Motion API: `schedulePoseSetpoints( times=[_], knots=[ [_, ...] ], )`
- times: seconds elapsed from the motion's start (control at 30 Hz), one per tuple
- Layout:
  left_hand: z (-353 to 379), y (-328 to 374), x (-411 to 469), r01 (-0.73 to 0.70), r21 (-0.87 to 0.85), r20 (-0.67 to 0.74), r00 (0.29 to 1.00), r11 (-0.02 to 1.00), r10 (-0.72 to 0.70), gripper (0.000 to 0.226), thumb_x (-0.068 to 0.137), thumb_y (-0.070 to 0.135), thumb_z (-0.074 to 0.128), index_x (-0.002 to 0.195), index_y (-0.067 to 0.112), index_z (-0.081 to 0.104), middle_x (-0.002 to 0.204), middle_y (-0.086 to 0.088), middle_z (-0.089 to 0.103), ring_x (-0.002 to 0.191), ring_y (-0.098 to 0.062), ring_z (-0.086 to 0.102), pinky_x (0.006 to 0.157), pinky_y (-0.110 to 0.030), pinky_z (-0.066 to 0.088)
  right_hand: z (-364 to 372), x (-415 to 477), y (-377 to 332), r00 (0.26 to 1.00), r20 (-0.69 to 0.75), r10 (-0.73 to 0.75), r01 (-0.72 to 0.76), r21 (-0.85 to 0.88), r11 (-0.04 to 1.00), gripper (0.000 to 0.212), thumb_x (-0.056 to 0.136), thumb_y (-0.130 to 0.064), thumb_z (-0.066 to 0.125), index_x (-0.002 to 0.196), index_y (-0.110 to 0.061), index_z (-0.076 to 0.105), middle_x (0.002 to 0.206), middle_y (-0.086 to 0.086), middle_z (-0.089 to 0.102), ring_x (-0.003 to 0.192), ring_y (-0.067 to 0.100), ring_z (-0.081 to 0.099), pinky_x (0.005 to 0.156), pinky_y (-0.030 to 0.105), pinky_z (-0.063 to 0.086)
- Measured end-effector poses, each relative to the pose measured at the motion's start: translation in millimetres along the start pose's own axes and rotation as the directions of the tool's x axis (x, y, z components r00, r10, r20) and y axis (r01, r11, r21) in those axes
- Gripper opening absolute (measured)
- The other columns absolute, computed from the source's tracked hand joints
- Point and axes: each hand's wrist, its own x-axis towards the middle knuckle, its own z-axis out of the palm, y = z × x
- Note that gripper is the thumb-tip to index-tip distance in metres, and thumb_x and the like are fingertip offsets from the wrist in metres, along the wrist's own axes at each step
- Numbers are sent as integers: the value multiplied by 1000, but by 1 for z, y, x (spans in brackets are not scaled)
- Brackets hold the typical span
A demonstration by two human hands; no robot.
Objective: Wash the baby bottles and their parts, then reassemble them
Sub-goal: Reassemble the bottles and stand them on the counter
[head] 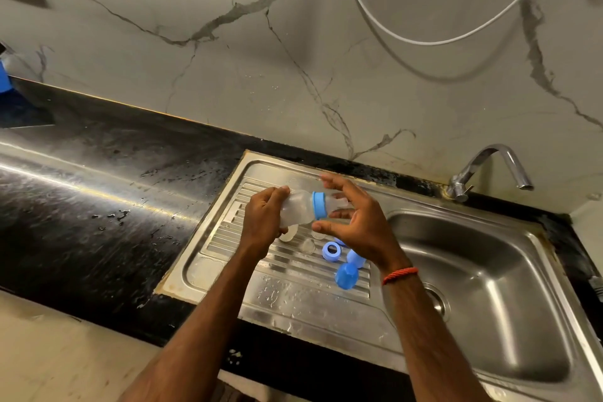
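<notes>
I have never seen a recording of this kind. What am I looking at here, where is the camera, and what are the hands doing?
There is no machine here: a person works with bare hands. The single picture comes from a camera worn on the head, looking forward and down, so both arms enter from below. The left hand grips the body of a clear bottle, held sideways above the drainboard. A blue ring sits on the bottle's neck. The right hand has its fingers spread around that end; whether they touch it is unclear. On the drainboard lie a loose ring, a blue cap and some small clear parts. To the right are the sink and the tap.
</notes>
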Motion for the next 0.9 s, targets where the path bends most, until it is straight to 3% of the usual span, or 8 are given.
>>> schedulePoseSetpoints(
  times=[0.1, 0.2, 0.27, 0.37, 0.43, 0.53, 0.67, 0.9],
  knots=[
    [-1, -1, 4, 2, 19, 6, 1000, 1000, -2, 12, 103, 34, 53, 98, 24, 58, 98, -5, 60, 84, -22, 64, 52, -23, 50, 3, 1, 3, 998, 22, -67, 65, 47, 997, 48, 79, -7, 79, 123, -16, 61, 117, -4, 61, 108, 7, 60, 86, 19, 56],
    [-1, -3, 7, -84, 49, 10, 996, 995, 84, 14, 103, 30, 55, 93, 23, 61, 94, -4, 61, 81, -19, 64, 53, -28, 53, 8, 1, -4, 992, -53, 111, -105, 92, 990, 29, 91, -27, 66, 113, -9, 65, 89, 3, 69, 71, 8, 68, 65, 18, 56],
    [1, -3, 6, -135, 88, 32, 991, 987, 132, 15, 103, 30, 56, 95, 19, 62, 92, -3, 62, 80, -18, 65, 51, -24, 52, 10, 2, -6, 973, -112, 204, -197, 72, 978, 41, 93, -45, 55, 101, -6, 66, 73, 7, 69, 56, 9, 66, 56, 20, 53],
    [0, -3, 6, -125, 66, 30, 992, 990, 123, 15, 103, 31, 54, 95, 20, 61, 93, -2, 61, 79, -19, 64, 50, -20, 50, 8, 2, -3, 978, -95, 186, -179, 75, 981, 59, 85, -61, 51, 116, -13, 64, 94, 7, 71, 72, 7, 70, 61, 18, 54],
    [-3, 0, 7, -79, 18, 9, 997, 997, 79, 15, 103, 32, 53, 91, 26, 58, 93, -2, 59, 80, -20, 64, 50, -22, 51, 5, 1, 0, 994, -29, 108, -105, 92, 990, 59, 84, -46, 67, 135, -20, 54, 120, -1, 63, 100, 6, 67, 76, 20, 57],
    [-4, 7, 6, -26, -9, -2, 1000, 1000, 26, 15, 104, 32, 52, 88, 32, 52, 93, 2, 56, 81, -19, 62, 57, -27, 52, 7, 2, 3, 998, -17, -66, 67, 40, 997, 55, 80, -11, 80, 129, -18, 57, 126, -8, 57, 118, 16, 59, 90, 29, 57],
    [-4, 4, 9, -122, 9, -12, 992, 993, 122, 15, 103, 33, 54, 88, 30, 54, 90, 4, 56, 80, -18, 62, 60, -31, 54, 9, 5, -3, 997, -69, -22, 27, 71, 997, 41, 83, -15, 77, 121, -11, 63, 112, 2, 66, 97, 14, 68, 80, 26, 60],
    [-3, -10, 10, -433, 70, -71, 896, 898, 438, 40, 90, 57, 45, 103, 20, 55, 92, 11, 58, 85, -2, 63, 64, -17, 56, 13, 6, -8, 992, -122, 35, -23, 99, 995, 33, 88, -22, 70, 118, -10, 62, 90, 6, 70, 66, 10, 68, 62, 22, 58]
  ],
)
